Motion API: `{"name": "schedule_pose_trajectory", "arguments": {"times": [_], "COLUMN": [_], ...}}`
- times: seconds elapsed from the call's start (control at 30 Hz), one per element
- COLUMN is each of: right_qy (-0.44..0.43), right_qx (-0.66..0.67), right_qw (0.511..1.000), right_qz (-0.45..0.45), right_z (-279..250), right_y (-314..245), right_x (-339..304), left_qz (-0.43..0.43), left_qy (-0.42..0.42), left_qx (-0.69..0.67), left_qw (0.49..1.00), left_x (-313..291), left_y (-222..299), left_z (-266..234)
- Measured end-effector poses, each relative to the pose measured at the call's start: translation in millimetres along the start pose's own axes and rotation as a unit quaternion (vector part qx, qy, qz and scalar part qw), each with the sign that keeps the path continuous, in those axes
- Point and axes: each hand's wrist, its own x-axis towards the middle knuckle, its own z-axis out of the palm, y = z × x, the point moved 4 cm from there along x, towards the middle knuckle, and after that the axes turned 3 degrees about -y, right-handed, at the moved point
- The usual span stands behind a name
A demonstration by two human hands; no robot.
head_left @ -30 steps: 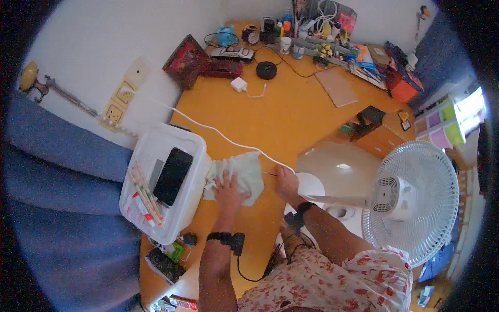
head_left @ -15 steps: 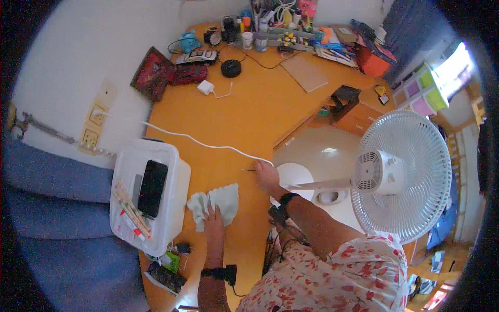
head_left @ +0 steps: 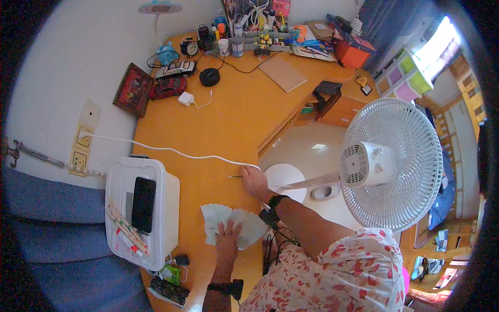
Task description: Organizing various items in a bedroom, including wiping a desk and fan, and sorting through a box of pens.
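Observation:
My left hand (head_left: 227, 240) lies with fingers spread on a pale green cloth (head_left: 210, 216), pressing it against the wooden desk (head_left: 192, 130) near its front edge. Farther along that edge my right hand (head_left: 253, 182) rests with its fingers curled in. What they close on, if anything, is hidden. A thin dark stick (head_left: 235, 177) pokes out to the left beside these fingers; I cannot tell if it is held. The white power cord (head_left: 197, 155) runs from the wall socket (head_left: 83, 136) across the desk to this hand.
A white electric fan (head_left: 392, 164) stands to the right, on the floor. On the left, a white plastic box (head_left: 169, 208) carries a black phone (head_left: 143, 204) and several thin sticks. Toy cars (head_left: 176, 70), a white adapter (head_left: 185, 99) and a flat board (head_left: 282, 74) lie farther back.
My left hand has moved right and nearer with the cloth, which now lies more spread out. The right hand stays by the desk edge. The whole view has shifted somewhat.

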Motion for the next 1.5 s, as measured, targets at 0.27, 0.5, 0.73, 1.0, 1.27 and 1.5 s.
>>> {"name": "schedule_pose_trajectory", "arguments": {"times": [0.27, 0.5, 0.73, 1.0, 1.27, 1.5], "right_qy": [0.056, 0.059, 0.017, -0.004, 0.063, 0.038], "right_qx": [-0.107, -0.088, -0.063, -0.101, -0.11, -0.079], "right_qw": [0.989, 0.989, 0.996, 0.991, 0.984, 0.987], "right_qz": [-0.086, -0.105, -0.066, -0.087, -0.126, -0.136], "right_z": [-7, -4, 0, 7, -1, 13], "right_y": [-13, -13, -13, -5, -5, 0], "right_x": [-5, -6, -5, -3, -4, -4], "left_qz": [-0.147, -0.217, -0.261, -0.068, -0.183, -0.254], "left_qy": [0.043, 0.072, -0.091, -0.074, 0.152, 0.155], "left_qx": [0.026, -0.007, 0.083, 0.202, -0.37, -0.509], "left_qw": [0.988, 0.973, 0.957, 0.974, 0.898, 0.808], "left_x": [53, 66, 49, -7, -49, -28], "left_y": [-41, -93, -90, -4, -41, -81], "left_z": [-48, -36, 21, 11, -32, -58]}}
